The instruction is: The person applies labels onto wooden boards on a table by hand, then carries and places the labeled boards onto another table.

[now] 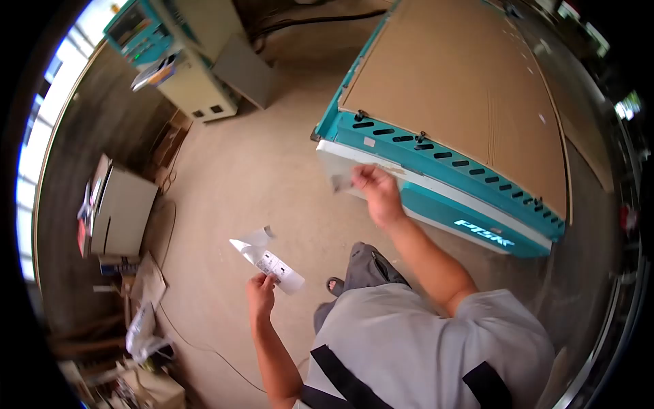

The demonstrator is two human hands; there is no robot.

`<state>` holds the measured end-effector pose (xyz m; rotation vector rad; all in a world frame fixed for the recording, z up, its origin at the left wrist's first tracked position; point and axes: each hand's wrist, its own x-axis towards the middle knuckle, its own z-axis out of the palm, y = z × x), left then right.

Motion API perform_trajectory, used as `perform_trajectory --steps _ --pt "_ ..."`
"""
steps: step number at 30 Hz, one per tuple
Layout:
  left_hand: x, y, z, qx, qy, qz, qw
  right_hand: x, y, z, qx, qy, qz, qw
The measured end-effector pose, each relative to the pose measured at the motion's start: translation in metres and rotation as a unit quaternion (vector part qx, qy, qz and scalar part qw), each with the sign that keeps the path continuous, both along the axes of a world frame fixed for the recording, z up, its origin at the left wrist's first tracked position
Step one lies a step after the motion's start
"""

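My left hand [261, 286] grips a curled white sheet [280, 269] with printed black marks, held over the floor at the lower centre. To the right, my right hand [373, 183] is raised with its fingers pinched at the white front edge of a teal machine [436, 204]. A small greyish, see-through piece [340, 182] shows at those fingertips, blurred. Brown cardboard [443, 75] covers the machine's top, and a row of dark slots runs along its teal side.
A control cabinet [197, 85] with a teal panel stands at the upper left. Below it is a pale cabinet [124, 215], with boxes and a plastic bag [142, 334] nearby. A thin cable [197, 348] crosses the floor [225, 170].
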<state>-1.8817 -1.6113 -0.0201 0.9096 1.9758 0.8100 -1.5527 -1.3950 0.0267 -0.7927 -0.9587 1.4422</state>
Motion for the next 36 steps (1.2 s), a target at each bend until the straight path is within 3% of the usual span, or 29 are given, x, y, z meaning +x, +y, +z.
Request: perform_trajectory --steps 2,4,11,13,15,17,19,21,23,24,27,29,30,33,35,36 --pt "-0.024 0.048 0.013 0.019 -0.016 -0.018 1.000 0.010 0.060 -0.013 0.006 0.016 -0.079 0.997" --pt "-0.047 0.088 0.005 0.023 -0.098 -0.015 0.995 0.024 0.123 -0.028 -0.005 -0.074 -0.158 0.985" --pt "-0.131 0.268 -0.032 -0.034 -0.113 -0.035 0.992 0.070 0.361 -0.118 -0.028 -0.316 -0.319 0.893" --pt "-0.155 0.324 -0.018 -0.027 -0.102 -0.070 0.992 0.073 0.373 -0.138 -0.064 -0.366 -0.344 0.862" --pt "-0.171 0.387 0.001 -0.022 -0.090 -0.093 0.991 0.073 0.398 -0.140 -0.099 -0.574 -0.375 0.721" --pt "-0.185 0.442 0.016 0.045 -0.143 -0.021 0.989 0.045 0.403 -0.103 -0.183 -0.562 -0.374 0.715" --pt "-0.206 0.486 0.012 0.049 -0.166 -0.020 0.985 0.021 0.400 -0.092 -0.135 -0.673 -0.411 0.599" --pt "-0.218 0.525 0.006 0.046 -0.204 -0.039 0.977 0.001 0.387 -0.100 -0.169 -0.728 -0.291 0.598" --pt "-0.233 0.567 -0.001 0.012 -0.213 -0.061 0.975 -0.026 0.365 -0.125 -0.137 -0.806 -0.206 0.537" --pt "-0.232 0.595 -0.003 0.008 -0.215 -0.074 0.974 -0.022 0.366 -0.119 -0.160 -0.815 -0.209 0.517" --pt "-0.239 0.669 0.002 0.011 -0.223 -0.107 0.969 -0.033 0.385 -0.113 -0.223 -0.797 -0.184 0.530" --pt "-0.252 0.716 0.002 0.002 -0.232 -0.125 0.965 -0.040 0.422 -0.126 -0.316 -0.767 -0.274 0.486" --pt "-0.260 0.740 -0.001 0.004 -0.231 -0.145 0.962 -0.049 0.441 -0.133 -0.351 -0.784 -0.280 0.429" --pt "-0.279 0.820 -0.005 0.026 -0.203 -0.209 0.956 -0.084 0.475 -0.112 -0.299 -0.796 -0.218 0.480" --pt "-0.287 0.869 0.025 0.042 -0.144 -0.267 0.952 -0.130 0.504 -0.082 -0.279 -0.559 -0.246 0.741" --pt "-0.296 0.885 0.024 0.054 -0.177 -0.267 0.946 -0.167 0.521 -0.071 -0.275 -0.557 -0.240 0.746"
